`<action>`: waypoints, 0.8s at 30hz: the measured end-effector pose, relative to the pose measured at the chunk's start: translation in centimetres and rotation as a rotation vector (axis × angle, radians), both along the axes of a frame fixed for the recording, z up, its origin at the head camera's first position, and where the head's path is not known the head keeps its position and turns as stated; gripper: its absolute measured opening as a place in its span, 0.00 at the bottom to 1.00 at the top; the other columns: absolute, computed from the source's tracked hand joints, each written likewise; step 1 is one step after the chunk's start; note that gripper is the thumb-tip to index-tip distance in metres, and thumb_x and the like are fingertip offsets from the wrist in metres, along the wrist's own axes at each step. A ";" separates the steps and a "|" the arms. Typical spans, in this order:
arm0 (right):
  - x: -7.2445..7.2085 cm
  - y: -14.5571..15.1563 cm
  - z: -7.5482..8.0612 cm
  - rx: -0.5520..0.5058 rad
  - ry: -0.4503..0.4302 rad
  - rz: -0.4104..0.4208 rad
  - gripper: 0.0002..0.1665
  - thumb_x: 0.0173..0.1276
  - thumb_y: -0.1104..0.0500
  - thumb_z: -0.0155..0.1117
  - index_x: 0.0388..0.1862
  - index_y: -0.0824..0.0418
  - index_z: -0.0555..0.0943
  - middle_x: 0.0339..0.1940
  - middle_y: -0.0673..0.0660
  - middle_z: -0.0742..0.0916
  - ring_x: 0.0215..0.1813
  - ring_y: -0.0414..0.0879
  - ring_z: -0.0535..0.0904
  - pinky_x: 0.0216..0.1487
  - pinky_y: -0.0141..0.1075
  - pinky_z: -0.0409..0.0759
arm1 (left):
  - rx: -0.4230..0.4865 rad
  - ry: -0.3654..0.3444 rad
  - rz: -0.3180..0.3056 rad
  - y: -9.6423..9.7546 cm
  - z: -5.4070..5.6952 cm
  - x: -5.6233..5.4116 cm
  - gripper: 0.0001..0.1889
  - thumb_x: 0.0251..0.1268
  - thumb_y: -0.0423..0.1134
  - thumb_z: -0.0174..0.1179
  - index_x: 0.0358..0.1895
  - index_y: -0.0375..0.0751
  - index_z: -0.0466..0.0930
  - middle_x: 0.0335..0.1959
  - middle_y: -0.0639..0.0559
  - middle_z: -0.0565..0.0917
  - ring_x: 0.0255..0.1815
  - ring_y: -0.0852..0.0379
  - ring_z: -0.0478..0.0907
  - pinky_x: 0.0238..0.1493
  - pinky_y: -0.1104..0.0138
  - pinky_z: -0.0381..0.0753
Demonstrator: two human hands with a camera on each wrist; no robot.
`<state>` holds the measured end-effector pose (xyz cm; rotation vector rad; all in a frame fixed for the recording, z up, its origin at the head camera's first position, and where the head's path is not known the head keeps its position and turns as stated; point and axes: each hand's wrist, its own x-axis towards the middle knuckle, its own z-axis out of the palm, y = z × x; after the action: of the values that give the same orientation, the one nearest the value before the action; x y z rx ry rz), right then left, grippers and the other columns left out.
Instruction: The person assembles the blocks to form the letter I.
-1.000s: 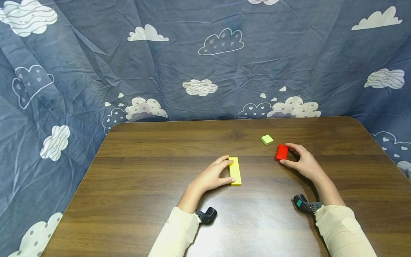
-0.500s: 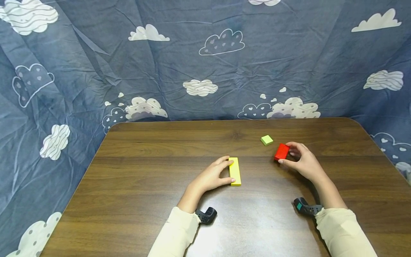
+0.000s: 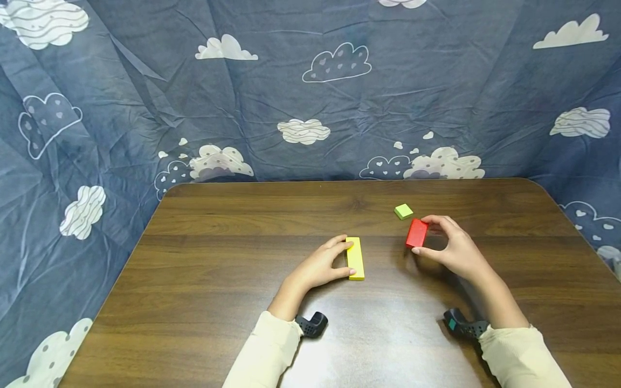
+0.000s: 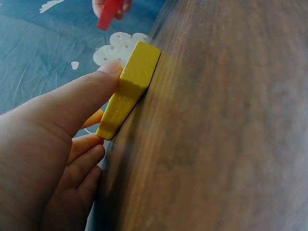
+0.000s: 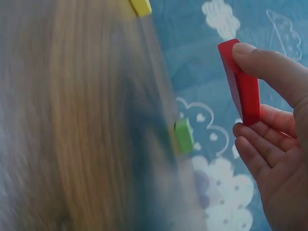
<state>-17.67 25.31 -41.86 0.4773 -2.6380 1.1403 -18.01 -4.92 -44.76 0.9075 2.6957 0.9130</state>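
- Nearest, at the lower border of the head view: cream sleeves (image 3: pixel 269 350) of soft, wrinkled cloth, ending at black wrist bands (image 3: pixel 312 325), smooth and curved, with a teal patch on the right one.
- Under the hands: a worktop (image 3: pixel 218 242) of dark brown wood grain, streaked from side to side, glossy, pale with glare between the sleeves.
- Reaching in from the near left: the left hand (image 3: pixel 317 267), bare, thumb and fingers bent round a yellow block (image 3: pixel 356 261), thumb at the near end, fingers at the far end.
- Lying flat on the worktop, just right of the left hand and well apart from the right hand: that same yellow block, long, straight-edged, smooth; long axis running near to far, far end pointing slightly left.
- Farther off, on the right: the right hand (image 3: pixel 453 250), bare, gripping a red block (image 3: pixel 416 233), thumb on the near end, fingers on the far end.
- Held raised above the worktop, just left of the right hand: the red block, oblong, smooth, straight-edged; long axis running from thumb to fingertips, far end slanting right.
- Just beyond, a little to the left: a small lime-green block (image 3: pixel 403 210), squarish, flat on the worktop.
- Past the rounded far corners: a slate-blue cloth backdrop (image 3: pixel 271 91), creased, printed with white clouds, some dotted, some striped.
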 end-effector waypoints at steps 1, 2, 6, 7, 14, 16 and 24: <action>0.1 -0.3 0.2 0.000 0.010 0.009 0.37 0.40 0.60 0.77 0.51 0.65 0.71 0.46 0.56 0.76 0.44 0.55 0.76 0.44 0.23 0.68 | 0.002 0.001 0.000 0.0 0.0 0.0 0.33 0.56 0.51 0.60 0.65 0.44 0.63 0.67 0.48 0.59 0.65 0.52 0.56 0.63 0.63 0.56; 0.3 -0.5 0.3 0.003 0.023 0.021 0.37 0.39 0.61 0.78 0.50 0.65 0.71 0.46 0.56 0.76 0.44 0.54 0.75 0.44 0.22 0.67 | 0.003 0.001 0.001 0.0 0.0 0.0 0.33 0.56 0.51 0.60 0.65 0.44 0.63 0.67 0.48 0.59 0.65 0.52 0.56 0.63 0.63 0.56; 0.8 -1.5 0.6 0.018 0.084 0.076 0.38 0.36 0.61 0.79 0.49 0.65 0.72 0.45 0.54 0.76 0.43 0.49 0.74 0.45 0.21 0.66 | -0.001 0.000 0.003 -0.1 0.0 -0.1 0.33 0.56 0.50 0.60 0.65 0.44 0.63 0.67 0.48 0.59 0.65 0.51 0.56 0.63 0.62 0.57; 0.9 -1.8 0.6 0.021 0.096 0.092 0.38 0.35 0.61 0.79 0.49 0.65 0.72 0.45 0.54 0.76 0.43 0.47 0.74 0.46 0.22 0.66 | -0.002 0.001 0.003 -0.1 0.0 -0.1 0.33 0.56 0.50 0.60 0.65 0.44 0.63 0.67 0.48 0.59 0.65 0.51 0.56 0.63 0.62 0.57; 1.6 -3.2 0.8 0.040 0.150 0.177 0.40 0.32 0.62 0.80 0.48 0.65 0.73 0.43 0.52 0.77 0.43 0.42 0.74 0.47 0.27 0.69 | -0.011 -0.004 0.003 -0.1 -0.1 -0.2 0.33 0.56 0.50 0.60 0.65 0.44 0.62 0.67 0.47 0.58 0.66 0.51 0.56 0.63 0.62 0.57; 1.7 -3.6 0.8 0.037 0.158 0.195 0.40 0.31 0.63 0.80 0.47 0.65 0.73 0.42 0.51 0.77 0.43 0.42 0.74 0.47 0.28 0.70 | -0.011 -0.008 0.005 -0.1 -0.1 -0.2 0.33 0.56 0.51 0.60 0.65 0.45 0.63 0.67 0.48 0.58 0.66 0.51 0.56 0.63 0.61 0.57; 2.3 -4.8 0.1 0.041 0.152 0.261 0.38 0.32 0.59 0.80 0.47 0.61 0.74 0.43 0.48 0.77 0.43 0.43 0.73 0.46 0.30 0.70 | 0.007 0.004 0.004 0.0 -0.3 -0.2 0.33 0.55 0.50 0.61 0.64 0.44 0.64 0.67 0.48 0.59 0.65 0.52 0.57 0.63 0.62 0.57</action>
<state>-15.39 20.54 -41.79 0.9017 -2.5241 1.0729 -18.22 -4.94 -45.11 0.9064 2.7007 0.9234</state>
